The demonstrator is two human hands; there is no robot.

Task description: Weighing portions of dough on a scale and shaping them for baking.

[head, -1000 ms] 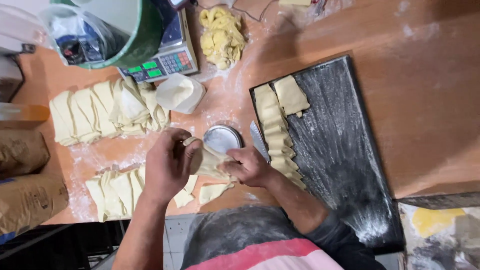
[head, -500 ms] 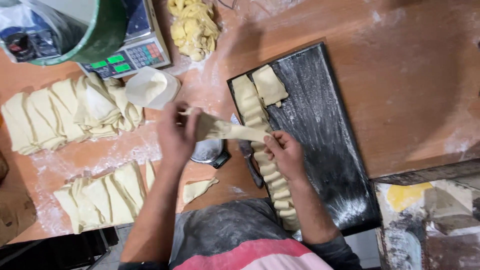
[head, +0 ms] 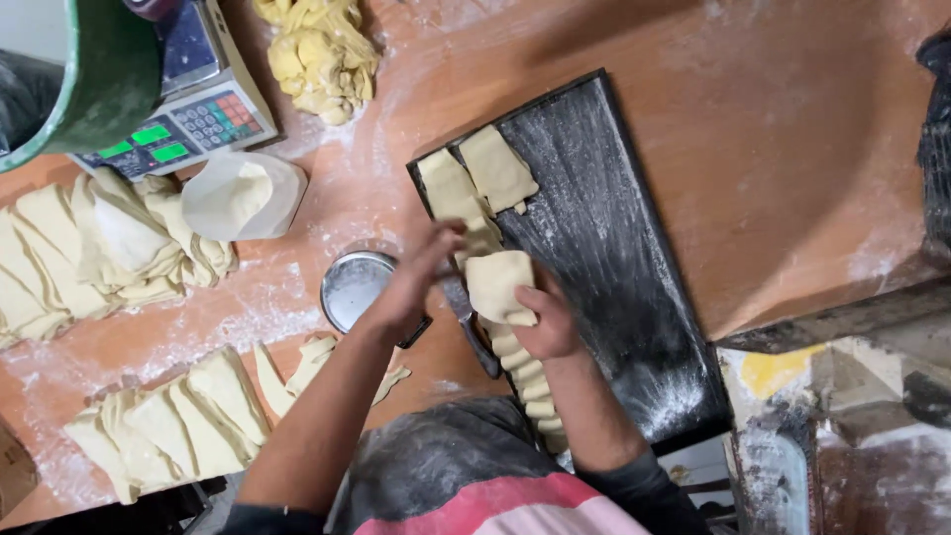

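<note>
Looking down from my head, I am holding a folded piece of dough (head: 500, 285) over the left edge of the black tray (head: 614, 238). My right hand (head: 543, 319) is reaching up from below, forearm angled in from the bottom of the view, fingers curled under and around the lower edge of the dough, gripping it. My left hand (head: 421, 277) is stretching across from the left of the tray, arm long and nearly straight, fingertips bunched together and pinching at the dough's upper left corner; the hand is blurred, so I cannot tell each finger apart.

On the tray, a row of folded dough pieces (head: 475, 183) is lying along the left edge, above and below the piece I am holding; the remaining tray surface is showing streaks of flour.

Left of the tray, a round metal tin (head: 355, 287) is sitting on the floured wooden table (head: 773, 129). Further left, stacks of cut dough sheets (head: 109, 248) are lying in two groups, one above the other. A digital scale (head: 193, 114) and a green tub (head: 94, 84) are standing at the upper left, with a lump of scrap dough (head: 317, 54) above the tray's top corner.
</note>
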